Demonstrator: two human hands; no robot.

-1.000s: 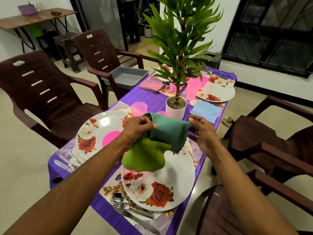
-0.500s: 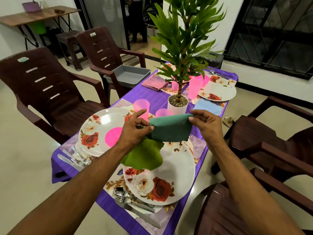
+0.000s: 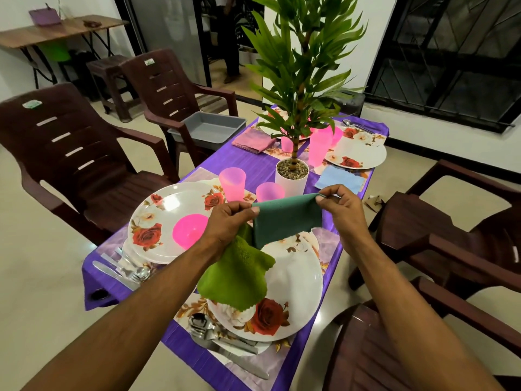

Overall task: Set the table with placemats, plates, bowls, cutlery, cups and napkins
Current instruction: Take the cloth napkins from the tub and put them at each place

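A dark teal napkin [image 3: 287,221] hangs stretched between my hands above the near rose-patterned plate [image 3: 293,292]. My left hand [image 3: 228,221] pinches its left corner and also grips a lime green napkin [image 3: 236,277] that droops onto the plate. My right hand [image 3: 338,204] pinches the teal napkin's right corner. Cutlery [image 3: 225,342] lies below the near plate. A second plate [image 3: 158,221] at the left holds a pink bowl [image 3: 189,230], with cutlery [image 3: 124,272] beside it. Two pink cups [image 3: 232,183] stand behind the plates.
A potted plant [image 3: 293,170] stands mid-table on the purple cloth [image 3: 253,165]. Beyond it lie a blue napkin [image 3: 339,179], a pink napkin [image 3: 253,141], a far plate [image 3: 358,150] and pink cups. Brown chairs [image 3: 70,153] surround the table; one holds a grey tray [image 3: 208,128].
My hands have drawn apart and risen slightly, pulling the teal napkin flat between them. The lime green napkin still hangs from my left hand.
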